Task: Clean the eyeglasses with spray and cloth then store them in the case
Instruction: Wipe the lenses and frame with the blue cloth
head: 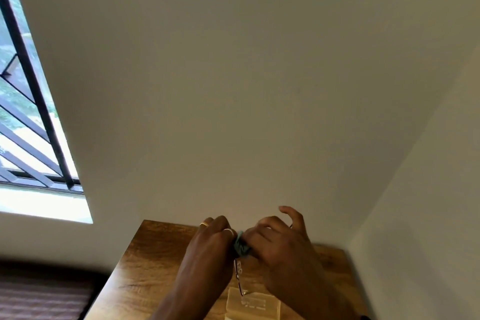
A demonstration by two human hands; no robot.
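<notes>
Both hands meet above the wooden table (145, 262), low in the head view. My left hand (207, 249), with two rings, pinches the thin-framed eyeglasses (238, 271), whose nose pads and lower rim hang down between the hands. My right hand (283, 244) presses a bunched grey-green cloth (241, 246) against the upper part of the glasses, with its little finger raised. Most of the lenses are hidden by the fingers. I cannot see a spray bottle in this view.
A beige rectangular object with white print (249, 305) lies on the table under the hands, perhaps the case. The table stands in a corner of white walls (259, 86). A barred window (28, 112) is at left, dark striped fabric (39, 296) at lower left.
</notes>
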